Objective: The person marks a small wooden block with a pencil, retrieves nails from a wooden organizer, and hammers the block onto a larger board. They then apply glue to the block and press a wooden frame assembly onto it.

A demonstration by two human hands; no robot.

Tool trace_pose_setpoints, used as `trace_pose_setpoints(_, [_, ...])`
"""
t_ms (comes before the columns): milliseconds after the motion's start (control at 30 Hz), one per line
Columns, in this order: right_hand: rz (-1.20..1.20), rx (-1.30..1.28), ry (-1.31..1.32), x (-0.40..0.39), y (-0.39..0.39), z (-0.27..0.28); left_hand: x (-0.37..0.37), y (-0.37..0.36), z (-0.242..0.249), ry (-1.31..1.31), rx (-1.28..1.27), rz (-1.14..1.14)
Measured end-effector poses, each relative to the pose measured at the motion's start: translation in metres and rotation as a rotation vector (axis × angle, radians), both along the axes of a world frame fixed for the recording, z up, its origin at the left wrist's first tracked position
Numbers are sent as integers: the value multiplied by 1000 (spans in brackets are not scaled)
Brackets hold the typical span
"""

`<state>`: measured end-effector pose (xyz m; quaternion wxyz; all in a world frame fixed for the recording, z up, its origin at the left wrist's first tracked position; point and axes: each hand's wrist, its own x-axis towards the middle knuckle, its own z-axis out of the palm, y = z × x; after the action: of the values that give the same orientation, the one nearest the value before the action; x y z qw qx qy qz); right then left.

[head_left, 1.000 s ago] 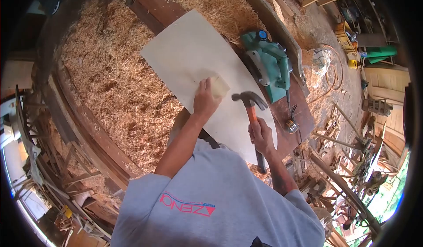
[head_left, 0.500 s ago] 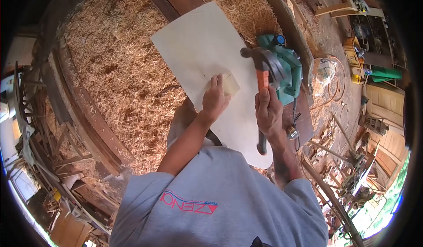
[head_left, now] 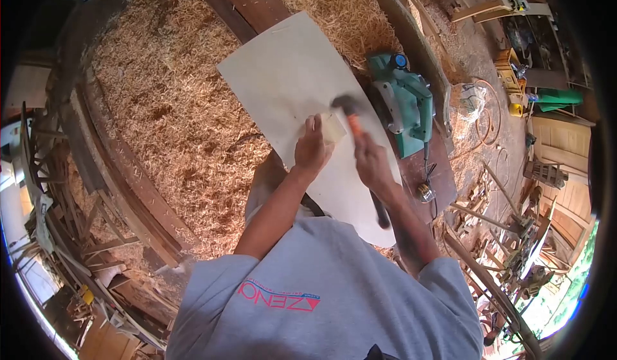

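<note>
My left hand (head_left: 312, 150) grips a small pale wooden block (head_left: 335, 131) from its left side, holding it against a large pale board (head_left: 276, 71). My right hand (head_left: 373, 162) is closed around the handle of a claw hammer (head_left: 354, 126), which has an orange section and a dark grip end. The hammer's dark head, blurred by motion, is right at the upper right corner of the block. To the right of the board, a green electric hand planer (head_left: 411, 106) lies on a brown wooden surface (head_left: 427, 173).
Wood shavings (head_left: 173, 103) cover the ground to the left and beyond the board. Long planks (head_left: 122, 167) run along the left. At the right are a coiled orange hose (head_left: 491, 125), scattered wood offcuts (head_left: 498, 225) and pale wooden panels (head_left: 565, 148).
My right hand has swung the hammer leftward, bringing its head from over the planer to the block's corner. My left hand keeps its hold on the block.
</note>
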<state>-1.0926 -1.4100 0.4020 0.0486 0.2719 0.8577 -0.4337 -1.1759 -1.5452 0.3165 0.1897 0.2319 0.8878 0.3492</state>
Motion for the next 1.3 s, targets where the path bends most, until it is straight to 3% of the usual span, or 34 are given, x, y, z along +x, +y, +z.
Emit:
trace_pose_setpoints(100, [3,40,30,-15,4,-4,-1,-1,-12,117,-6,-20])
trace_pose_setpoints(200, [-126,-115,168,-12,-1,39,-1,-2,-5,27,55,-4])
trace_pose_setpoints(267, [-139,-81,263,-17,-4,70,0,-1,-5,13,8,-2])
trace_pose_setpoints(367, [-153,-10,302,-4,-12,31,-2,0,-8,-9,-4,5])
trace_pose_setpoints(400, [-55,19,50,2,-6,5,0,-1,-10,-20,27,-3])
trace_pose_setpoints(500, [-49,-18,-15,-9,6,-6,-1,0,-14,37,-17,-24])
trace_pose_setpoints(600, [-188,-162,219,-10,0,38,-2,-2,-10,-27,39,-9])
trace_pose_setpoints(667, [-157,-17,325,-12,-4,56,1,0,-7,-18,-10,-4])
trace_pose_setpoints(733, [-152,11,189,-1,-13,30,-4,4,-4,6,-45,13])
trace_pose_setpoints(800, [-2,-3,-43,-1,-1,-13,-3,5,-5,-67,-61,15])
trace_pose_setpoints(900, [-66,-45,11,-7,-3,-5,-2,5,-10,-14,-42,11])
trace_pose_setpoints(967, [-182,-113,187,-15,-9,28,-3,6,-9,39,-11,14])
trace_pose_setpoints(1067, [-181,-68,283,2,-11,13,0,2,-7,80,26,9])
trace_pose_setpoints(1100, [-147,-52,260,4,-16,3,-2,3,-5,75,41,14])
trace_pose_setpoints(1133, [4,42,34,11,-2,-29,-1,5,-4,82,47,10])
trace_pose_setpoints(1200, [-23,36,31,6,5,-31,-4,8,-1,53,-104,-16])
trace_pose_setpoints(1300, [-159,-117,138,2,-6,8,-1,6,-5,83,-21,20])
